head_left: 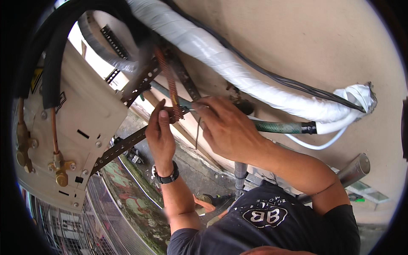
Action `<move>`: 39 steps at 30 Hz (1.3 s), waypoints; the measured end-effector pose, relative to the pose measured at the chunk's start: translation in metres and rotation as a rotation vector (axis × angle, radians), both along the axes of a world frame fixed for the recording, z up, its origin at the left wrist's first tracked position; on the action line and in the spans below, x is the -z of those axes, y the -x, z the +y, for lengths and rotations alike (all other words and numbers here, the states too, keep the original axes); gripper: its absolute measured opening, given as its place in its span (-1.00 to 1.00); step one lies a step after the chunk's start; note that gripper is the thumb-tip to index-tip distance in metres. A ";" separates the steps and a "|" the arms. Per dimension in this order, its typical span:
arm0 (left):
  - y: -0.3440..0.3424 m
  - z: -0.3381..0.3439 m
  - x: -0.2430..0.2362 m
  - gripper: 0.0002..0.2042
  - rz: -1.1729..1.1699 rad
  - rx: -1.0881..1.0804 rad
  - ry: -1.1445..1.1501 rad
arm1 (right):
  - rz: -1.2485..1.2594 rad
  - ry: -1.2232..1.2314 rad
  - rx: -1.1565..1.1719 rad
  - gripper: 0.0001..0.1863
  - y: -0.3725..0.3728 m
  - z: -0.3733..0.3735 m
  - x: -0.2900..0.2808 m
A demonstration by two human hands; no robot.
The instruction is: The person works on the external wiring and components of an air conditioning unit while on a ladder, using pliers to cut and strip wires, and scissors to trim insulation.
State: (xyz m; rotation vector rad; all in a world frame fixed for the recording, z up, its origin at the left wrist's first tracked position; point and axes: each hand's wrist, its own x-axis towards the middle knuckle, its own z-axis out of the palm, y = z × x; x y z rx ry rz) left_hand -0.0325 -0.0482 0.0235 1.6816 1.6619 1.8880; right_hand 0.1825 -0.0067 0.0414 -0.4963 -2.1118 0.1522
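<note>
A reddish-brown corrugated tube (169, 80) hangs down between my hands, its lower end against the fingers of my left hand (162, 134). That hand is closed round the tube's end, beside the perforated metal frame, and a dark watch is on its wrist. Just to the right, my right hand (229, 129) has its fingers pinched together near the tube. A thin dark strip (197, 134) dangles from its fingertips; whether it is a wire or a tie I cannot tell. Behind this hand runs a green hose (280, 126), partly hidden.
White-wrapped piping (238, 78) and black cables (272, 76) run along the wall to a hole. At left stands a metal unit (85, 114) with brass valves (61, 172) and black insulated pipes (53, 76). A perforated bracket (123, 148) crosses below. A grey pipe (359, 168) juts out at right.
</note>
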 end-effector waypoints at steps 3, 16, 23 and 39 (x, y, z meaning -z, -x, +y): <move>0.003 0.019 -0.009 -0.48 -0.111 0.088 0.165 | 0.161 -0.099 0.042 -0.57 -0.010 -0.011 0.013; 0.091 0.055 -0.002 -0.50 -0.861 0.731 0.114 | 0.232 0.892 -0.742 -0.60 -0.358 -0.172 0.118; 0.122 0.061 -0.011 -0.48 -0.441 0.354 0.228 | 1.644 1.067 0.414 -0.70 -0.534 -0.266 0.380; -0.007 0.101 -0.027 -0.59 -0.333 0.359 0.280 | 1.243 0.893 2.098 -0.56 -0.652 -0.234 0.558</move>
